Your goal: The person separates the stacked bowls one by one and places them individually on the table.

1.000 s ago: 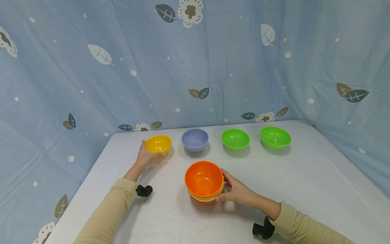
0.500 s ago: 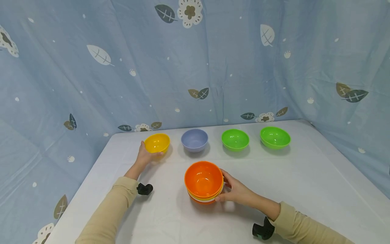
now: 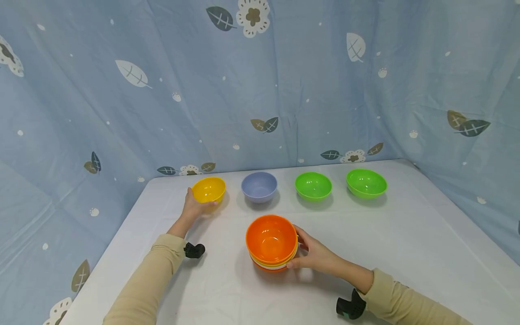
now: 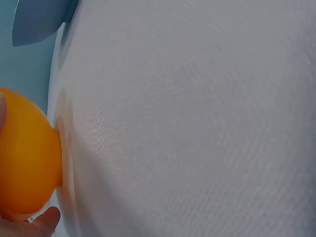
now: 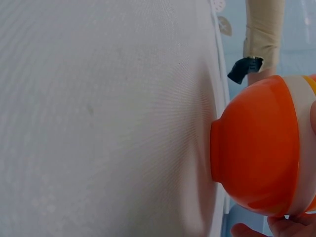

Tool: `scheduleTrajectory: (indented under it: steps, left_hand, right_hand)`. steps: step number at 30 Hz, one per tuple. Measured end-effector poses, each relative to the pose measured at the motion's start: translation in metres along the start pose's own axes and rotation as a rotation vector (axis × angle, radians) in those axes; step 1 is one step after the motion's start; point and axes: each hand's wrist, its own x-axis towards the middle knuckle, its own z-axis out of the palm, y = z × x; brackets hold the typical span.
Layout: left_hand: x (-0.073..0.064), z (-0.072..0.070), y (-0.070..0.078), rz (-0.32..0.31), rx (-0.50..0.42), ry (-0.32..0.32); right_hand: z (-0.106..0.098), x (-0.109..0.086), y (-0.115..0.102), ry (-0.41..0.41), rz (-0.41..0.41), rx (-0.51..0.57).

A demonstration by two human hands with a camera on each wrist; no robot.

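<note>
At the back left of the table, my left hand [image 3: 192, 212] holds a yellow bowl [image 3: 209, 189] by its side, thumb toward the front and fingers around the left. The left wrist view shows that bowl [image 4: 24, 153] upright, its foot at or very close to the cloth. My right hand [image 3: 316, 256] grips the right side of a stack of nested bowls [image 3: 271, 239] at the middle front. An orange bowl is on top, with yellow and white rims below it and another orange bowl [image 5: 261, 148] at the bottom. Some fingers of both hands are hidden behind the bowls.
Along the back stand a blue-purple bowl [image 3: 259, 187], a green bowl [image 3: 313, 186] and a second green bowl [image 3: 367, 183], set apart from each other. A white cloth covers the table [image 3: 426, 234]. A patterned blue curtain [image 3: 260, 90] hangs behind and at the sides.
My left hand has shifted the yellow bowl slightly back and to the left. The right hand and the stack have stayed in place.
</note>
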Motion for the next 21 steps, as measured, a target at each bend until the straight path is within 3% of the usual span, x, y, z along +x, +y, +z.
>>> scheduleTrajectory:
  steps: [15,21]
  left_hand:
    - [-0.008,-0.006,-0.001,0.024,-0.003,-0.036]
    - [-0.019,-0.012,0.002,-0.022,0.012,-0.045]
  right_hand:
    - [0.0,0.001,0.003,0.004,0.01,0.008]
    - [-0.001,0.0,0.004,0.001,0.007,0.001]
